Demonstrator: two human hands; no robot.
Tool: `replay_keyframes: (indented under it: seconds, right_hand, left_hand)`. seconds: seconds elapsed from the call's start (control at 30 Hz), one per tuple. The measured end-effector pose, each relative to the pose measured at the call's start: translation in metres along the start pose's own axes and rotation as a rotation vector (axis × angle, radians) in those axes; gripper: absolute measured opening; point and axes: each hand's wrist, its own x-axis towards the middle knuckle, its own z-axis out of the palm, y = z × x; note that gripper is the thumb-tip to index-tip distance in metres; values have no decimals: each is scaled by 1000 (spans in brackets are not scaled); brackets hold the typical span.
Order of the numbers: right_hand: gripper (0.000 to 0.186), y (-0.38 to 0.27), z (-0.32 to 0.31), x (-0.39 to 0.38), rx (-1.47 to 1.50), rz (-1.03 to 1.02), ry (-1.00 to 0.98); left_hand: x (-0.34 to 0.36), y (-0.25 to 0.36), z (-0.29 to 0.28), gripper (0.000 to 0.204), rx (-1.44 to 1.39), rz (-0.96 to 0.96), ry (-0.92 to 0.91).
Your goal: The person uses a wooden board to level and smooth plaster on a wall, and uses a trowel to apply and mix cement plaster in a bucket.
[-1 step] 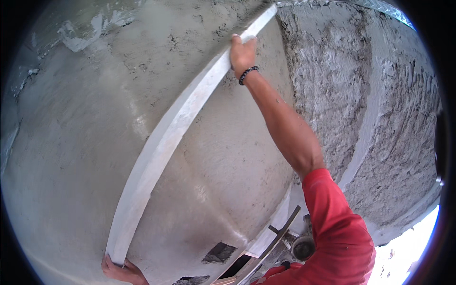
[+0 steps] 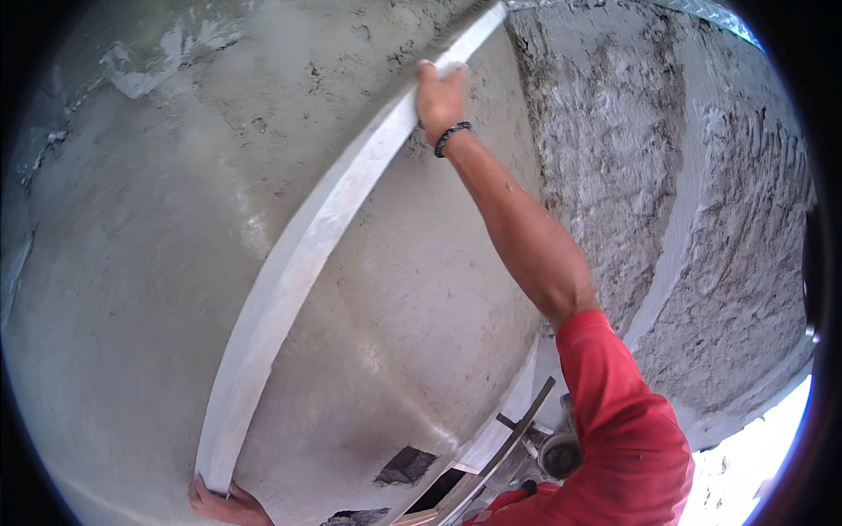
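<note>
A long, pale straightedge [image 2: 303, 250] lies slantwise against the grey plastered wall [image 2: 140, 237], bent by the lens, from lower left to upper right. Near its upper end, my right hand [image 2: 440, 98] grips it, with a dark beaded bracelet on the wrist and the arm stretched out in a red sleeve. At the lower end, my left hand [image 2: 226, 504] is closed round the tip, partly cut off by the picture's bottom edge. Smooth plaster shows on both sides of the straightedge.
Rough, unsmoothed mortar [image 2: 605, 158] covers the wall at the right, crossed by a smoother pale strip [image 2: 675, 237]. Two dark recesses, one a square hole [image 2: 406, 465], sit low in the wall. Below are a bucket [image 2: 560, 457] and a long narrow bar [image 2: 517, 431].
The upper end of the straightedge and my right hand have shifted slightly left and up. My left hand stays nearly in place at the lower end.
</note>
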Motion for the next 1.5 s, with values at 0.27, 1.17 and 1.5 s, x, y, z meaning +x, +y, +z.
replay_keyframes:
  seconds: [0.27, 1.17, 1.5]
  right_hand:
    - [89, -29, 12, -39, -89, -118, -47]
    - [89, 23, -9, 20, 90, -32, -91]
    - [92, 4, -3, 7, 71, -91, -106]
  left_hand:
    - [-31, -33, 0, 50, 156, -96, -24]
    - [13, 37, -4, 46, 26, -60, -29]
    - [17, 38, -5, 40, -9, -22, 67]
